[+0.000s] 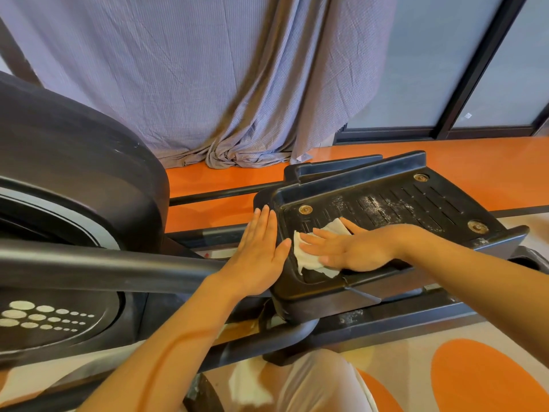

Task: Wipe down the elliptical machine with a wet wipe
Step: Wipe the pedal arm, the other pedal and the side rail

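The black elliptical machine fills the left and middle; its flywheel housing [74, 179] bulges at the left. The near foot pedal [395, 203], black and ribbed, carries white dust along its middle. My right hand [347, 248] lies flat with straight fingers on a crumpled white wet wipe [309, 257], pressing it onto the pedal's front end. My left hand [261, 251] rests flat against the outer side of the pedal's front rim, thumb on the edge, holding nothing.
A grey crank arm [104, 263] runs from the left to the pedal. The second pedal [332, 165] lies behind. A grey curtain [222, 84] hangs behind, bunched on the orange floor [475, 162]. My knee [320, 382] is at the bottom.
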Demonstrator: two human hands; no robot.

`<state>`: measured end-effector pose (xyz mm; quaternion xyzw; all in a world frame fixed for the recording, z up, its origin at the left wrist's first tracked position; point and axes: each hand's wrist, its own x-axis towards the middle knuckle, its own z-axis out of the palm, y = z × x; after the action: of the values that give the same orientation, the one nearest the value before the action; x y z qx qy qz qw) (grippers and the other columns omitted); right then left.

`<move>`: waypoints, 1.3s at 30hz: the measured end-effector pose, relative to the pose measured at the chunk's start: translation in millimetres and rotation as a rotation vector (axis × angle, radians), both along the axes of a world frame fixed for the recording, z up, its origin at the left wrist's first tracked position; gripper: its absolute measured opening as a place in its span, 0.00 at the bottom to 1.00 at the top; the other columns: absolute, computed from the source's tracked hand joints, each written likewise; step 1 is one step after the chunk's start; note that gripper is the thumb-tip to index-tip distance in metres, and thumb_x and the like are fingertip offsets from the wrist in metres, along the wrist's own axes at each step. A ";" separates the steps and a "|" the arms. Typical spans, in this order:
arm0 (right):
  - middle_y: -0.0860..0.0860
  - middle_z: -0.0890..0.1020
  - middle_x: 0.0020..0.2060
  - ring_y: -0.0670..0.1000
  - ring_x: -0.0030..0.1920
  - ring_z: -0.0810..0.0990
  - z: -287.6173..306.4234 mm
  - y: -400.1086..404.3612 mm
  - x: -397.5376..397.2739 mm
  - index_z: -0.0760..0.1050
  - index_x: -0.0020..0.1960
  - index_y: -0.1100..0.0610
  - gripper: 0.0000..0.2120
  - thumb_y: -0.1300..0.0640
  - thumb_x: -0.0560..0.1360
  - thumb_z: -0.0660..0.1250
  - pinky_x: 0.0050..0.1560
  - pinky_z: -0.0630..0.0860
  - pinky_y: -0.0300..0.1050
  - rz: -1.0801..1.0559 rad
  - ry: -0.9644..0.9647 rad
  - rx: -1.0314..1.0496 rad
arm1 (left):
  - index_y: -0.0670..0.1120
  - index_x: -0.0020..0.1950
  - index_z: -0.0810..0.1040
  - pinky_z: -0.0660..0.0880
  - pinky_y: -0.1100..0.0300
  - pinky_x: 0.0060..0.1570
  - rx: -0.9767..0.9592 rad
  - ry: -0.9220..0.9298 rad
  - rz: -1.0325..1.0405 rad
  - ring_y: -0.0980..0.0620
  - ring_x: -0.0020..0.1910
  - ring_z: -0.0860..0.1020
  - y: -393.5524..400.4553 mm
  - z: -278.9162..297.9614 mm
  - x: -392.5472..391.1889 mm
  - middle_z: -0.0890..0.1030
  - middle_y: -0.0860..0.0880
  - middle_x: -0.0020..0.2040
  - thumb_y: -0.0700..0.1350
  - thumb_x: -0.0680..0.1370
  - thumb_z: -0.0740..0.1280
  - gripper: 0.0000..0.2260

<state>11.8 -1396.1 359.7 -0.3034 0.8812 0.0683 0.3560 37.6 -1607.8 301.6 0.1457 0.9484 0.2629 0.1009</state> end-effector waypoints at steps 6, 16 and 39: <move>0.43 0.34 0.77 0.44 0.77 0.33 -18.9 -8.8 -7.5 0.34 0.79 0.48 0.27 0.46 0.85 0.41 0.74 0.28 0.55 -0.054 0.266 -0.031 | 0.47 0.79 0.33 0.33 0.60 0.74 0.029 0.003 0.006 0.58 0.75 0.29 0.7 -0.1 1.4 0.30 0.52 0.78 0.55 0.86 0.46 0.30; 0.50 0.31 0.77 0.49 0.77 0.31 -24.5 -20.0 -10.9 0.30 0.78 0.56 0.30 0.45 0.85 0.40 0.75 0.29 0.53 -0.159 0.299 0.031 | 0.46 0.80 0.34 0.33 0.60 0.74 0.017 0.015 0.011 0.58 0.75 0.29 0.9 -1.4 0.9 0.31 0.52 0.79 0.56 0.85 0.46 0.30; 0.50 0.30 0.77 0.49 0.77 0.30 -32.6 -13.9 -5.6 0.28 0.77 0.56 0.31 0.42 0.83 0.37 0.74 0.29 0.58 -0.307 0.392 0.067 | 0.45 0.80 0.34 0.33 0.61 0.73 -0.057 0.025 0.058 0.56 0.77 0.32 7.7 9.3 5.3 0.32 0.49 0.79 0.54 0.86 0.47 0.30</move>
<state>6.2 -1410.0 327.2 -0.1348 0.9665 0.1000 0.1941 42.8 -1600.1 310.9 0.1184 0.9605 0.2368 0.0853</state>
